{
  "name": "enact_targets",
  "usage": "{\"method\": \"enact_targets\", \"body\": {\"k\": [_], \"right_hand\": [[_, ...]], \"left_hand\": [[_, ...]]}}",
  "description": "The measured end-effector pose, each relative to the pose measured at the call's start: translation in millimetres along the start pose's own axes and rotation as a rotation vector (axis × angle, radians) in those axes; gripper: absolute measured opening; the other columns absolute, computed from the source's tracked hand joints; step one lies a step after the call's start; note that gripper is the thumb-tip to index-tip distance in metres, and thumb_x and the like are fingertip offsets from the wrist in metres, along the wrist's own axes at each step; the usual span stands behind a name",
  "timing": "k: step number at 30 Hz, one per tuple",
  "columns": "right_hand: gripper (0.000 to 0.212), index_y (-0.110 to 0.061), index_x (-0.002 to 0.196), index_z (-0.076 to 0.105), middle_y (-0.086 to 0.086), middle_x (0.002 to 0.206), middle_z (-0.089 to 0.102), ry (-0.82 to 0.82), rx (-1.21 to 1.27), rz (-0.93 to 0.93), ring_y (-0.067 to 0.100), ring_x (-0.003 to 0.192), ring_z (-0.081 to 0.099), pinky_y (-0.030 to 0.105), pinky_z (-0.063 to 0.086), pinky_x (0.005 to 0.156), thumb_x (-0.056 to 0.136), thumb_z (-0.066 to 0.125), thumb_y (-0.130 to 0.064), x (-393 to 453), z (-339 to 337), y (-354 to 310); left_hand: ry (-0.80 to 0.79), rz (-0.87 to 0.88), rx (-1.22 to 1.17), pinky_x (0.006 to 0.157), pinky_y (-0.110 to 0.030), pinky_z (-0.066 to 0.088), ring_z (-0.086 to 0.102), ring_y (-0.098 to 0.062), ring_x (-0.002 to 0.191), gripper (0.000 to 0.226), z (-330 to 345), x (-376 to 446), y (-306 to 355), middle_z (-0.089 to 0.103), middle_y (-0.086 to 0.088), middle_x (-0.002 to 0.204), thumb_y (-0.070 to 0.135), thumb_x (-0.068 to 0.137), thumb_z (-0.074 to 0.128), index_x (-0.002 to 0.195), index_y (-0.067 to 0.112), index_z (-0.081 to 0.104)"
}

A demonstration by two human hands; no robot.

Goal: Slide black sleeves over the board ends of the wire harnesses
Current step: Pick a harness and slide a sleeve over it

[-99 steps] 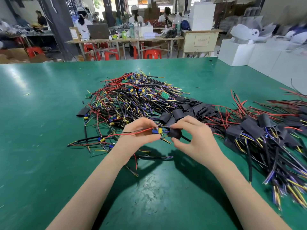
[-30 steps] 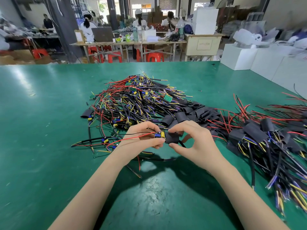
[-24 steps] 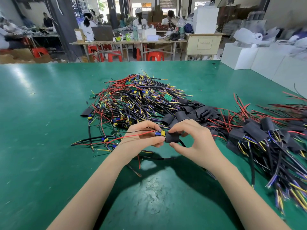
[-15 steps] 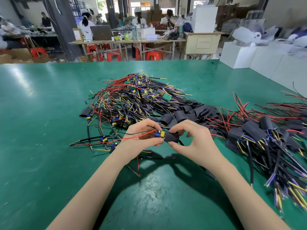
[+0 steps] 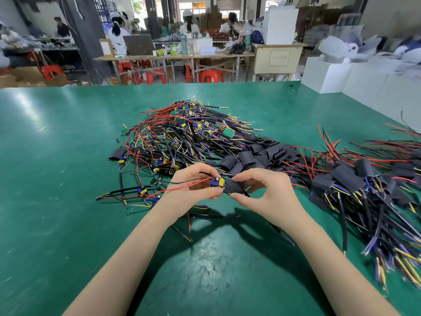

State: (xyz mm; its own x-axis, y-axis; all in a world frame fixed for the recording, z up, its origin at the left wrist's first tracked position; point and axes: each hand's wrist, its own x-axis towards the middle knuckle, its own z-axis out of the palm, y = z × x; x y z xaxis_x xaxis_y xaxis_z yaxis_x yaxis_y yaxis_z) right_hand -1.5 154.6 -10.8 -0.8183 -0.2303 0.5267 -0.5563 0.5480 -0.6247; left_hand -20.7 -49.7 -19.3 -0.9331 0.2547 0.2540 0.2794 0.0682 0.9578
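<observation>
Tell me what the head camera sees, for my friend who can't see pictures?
Two hands work a black sleeve onto a small board: the left hand pinches the board, the right hand the sleeve. Behind, wire harnesses lie heaped on a green table.

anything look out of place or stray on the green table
One flat black sleeve lies alone at the left edge of the tangled pile of unsleeved wire harnesses, away from the heap of loose black sleeves on the pile's right. A small green circuit board also sits off that edge.
</observation>
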Motion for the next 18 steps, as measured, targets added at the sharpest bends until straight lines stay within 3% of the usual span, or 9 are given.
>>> {"method": "enact_targets", "body": {"k": [5, 9, 14, 18], "right_hand": [[0.030, -0.012, 0.096, 0.073, -0.004, 0.086, 0.070, -0.003, -0.050, -0.105, 0.006, 0.076, 0.062, 0.019, 0.050, 0.071, 0.068, 0.083, -0.007, -0.2, 0.1, -0.8], [0.030, -0.013, 0.096, 0.073, -0.009, 0.084, 0.069, 0.017, 0.019, -0.077, 0.004, 0.075, 0.063, 0.015, 0.049, 0.072, 0.068, 0.083, -0.007, 0.3, 0.4, 0.3], [0.029, -0.023, 0.091, 0.072, -0.012, 0.080, 0.070, 0.003, 0.173, 0.041, 0.005, 0.071, 0.066, 0.016, 0.051, 0.072, 0.071, 0.081, -0.004, 0.7, 2.7, 1.2], [0.016, -0.016, 0.087, 0.074, 0.005, 0.082, 0.075, -0.018, 0.396, 0.251, 0.020, 0.073, 0.070, 0.025, 0.056, 0.073, 0.074, 0.080, -0.009, 1.7, 3.3, 5.7]], "left_hand": [[0.030, -0.115, -0.128, 0.061, -0.023, 0.056, 0.071, -0.020, 0.064, 0.019, 1.2, -0.1, -2.6, 0.072, -0.011, 0.070, -0.008, 0.076, 0.074, 0.086, 0.007, 0.068], [0.085, -0.180, -0.299, 0.057, -0.024, 0.056, 0.071, -0.023, 0.061, 0.022, 3.7, -0.3, -2.3, 0.072, -0.011, 0.069, 0.011, 0.058, 0.081, 0.079, 0.012, 0.071], [0.074, -0.156, -0.201, 0.059, -0.020, 0.054, 0.068, -0.016, 0.059, 0.024, 3.4, 0.5, -1.3, 0.071, -0.007, 0.068, 0.013, 0.066, 0.077, 0.086, 0.007, 0.067], [0.057, -0.109, -0.138, 0.063, -0.019, 0.053, 0.065, -0.012, 0.061, 0.011, 2.9, 0.2, 0.2, 0.071, -0.003, 0.068, 0.003, 0.077, 0.074, 0.085, 0.009, 0.068]]}}
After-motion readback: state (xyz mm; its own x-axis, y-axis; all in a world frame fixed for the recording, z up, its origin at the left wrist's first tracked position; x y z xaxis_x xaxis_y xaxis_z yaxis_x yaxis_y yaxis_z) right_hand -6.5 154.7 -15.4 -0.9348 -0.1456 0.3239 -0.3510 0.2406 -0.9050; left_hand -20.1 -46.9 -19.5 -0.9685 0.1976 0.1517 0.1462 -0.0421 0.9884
